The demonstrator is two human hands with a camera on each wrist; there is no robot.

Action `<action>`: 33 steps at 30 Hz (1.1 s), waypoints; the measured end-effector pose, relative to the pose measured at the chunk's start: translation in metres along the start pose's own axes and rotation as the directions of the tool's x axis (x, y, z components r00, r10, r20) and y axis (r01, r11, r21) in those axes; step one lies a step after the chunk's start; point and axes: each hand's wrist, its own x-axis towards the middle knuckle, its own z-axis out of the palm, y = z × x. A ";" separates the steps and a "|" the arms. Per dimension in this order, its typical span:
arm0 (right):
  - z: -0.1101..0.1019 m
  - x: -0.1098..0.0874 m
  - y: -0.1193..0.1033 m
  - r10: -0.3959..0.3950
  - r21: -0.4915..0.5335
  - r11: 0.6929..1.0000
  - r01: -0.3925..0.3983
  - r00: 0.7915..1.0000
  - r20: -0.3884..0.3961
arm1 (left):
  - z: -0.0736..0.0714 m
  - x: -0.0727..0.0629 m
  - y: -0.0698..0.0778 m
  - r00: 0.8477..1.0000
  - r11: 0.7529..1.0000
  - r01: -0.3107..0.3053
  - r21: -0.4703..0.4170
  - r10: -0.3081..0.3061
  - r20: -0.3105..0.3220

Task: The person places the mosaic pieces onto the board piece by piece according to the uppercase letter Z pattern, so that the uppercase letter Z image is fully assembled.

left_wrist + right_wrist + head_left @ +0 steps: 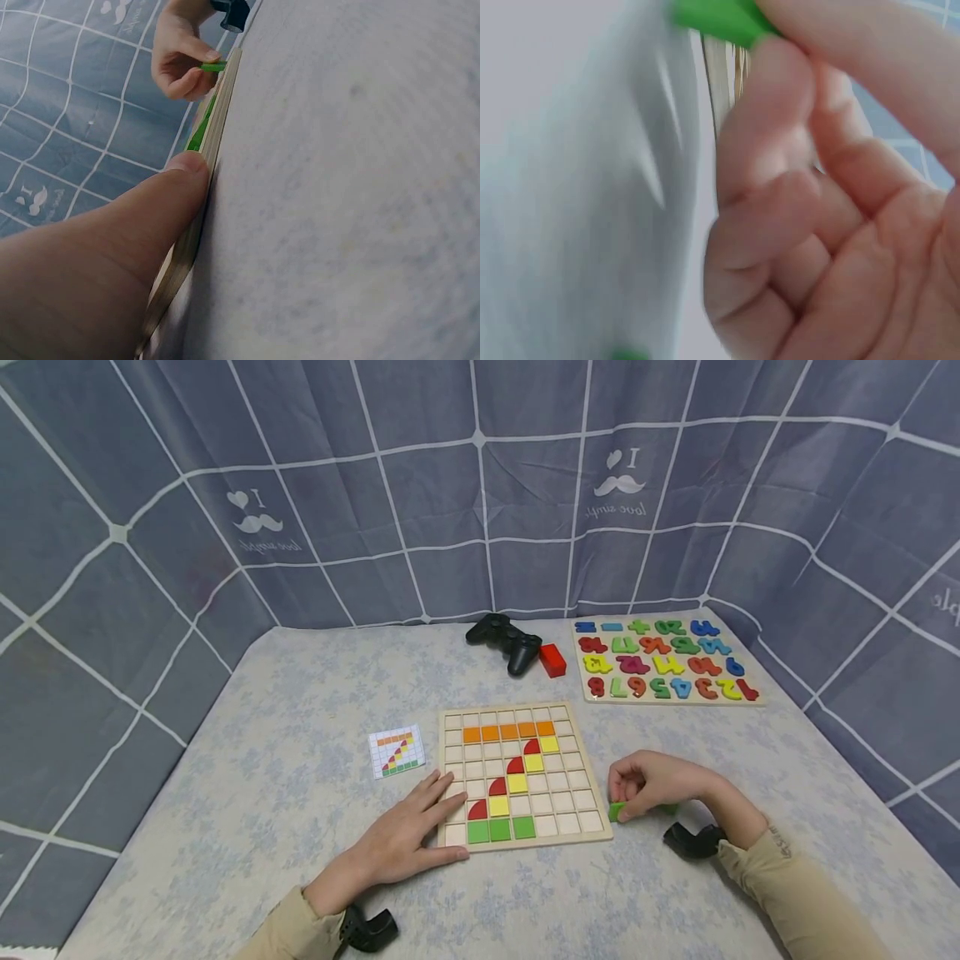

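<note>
A wooden grid board (577, 777) lies on the table, with orange squares (508, 731) in an upper row. Red quarter-round tiles (497, 787) and yellow squares (517, 783) step diagonally across it, above three green squares (499, 829) near the front edge. My left hand (408, 827) rests on the board's front left corner, fingers spread, thumb along the front edge. Just right of the board, my right hand (656, 781) pinches a green tile (724, 19) between thumb and index finger, its other fingers curled. Another green piece (667, 808) lies partly hidden beneath that hand.
A pattern card (397, 751) with a similar coloured design lies left of the board. Behind it are a black game controller (504, 642), a red block (552, 661) and a number puzzle board (667, 662). A tiled-print curtain (420, 527) hangs around the table.
</note>
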 end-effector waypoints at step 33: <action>0.057 0.048 -0.045 -0.107 -0.213 0.975 0.068 0.978 -0.179 | 0.000 0.000 0.000 1.000 1.000 -0.012 0.008 0.012 -0.012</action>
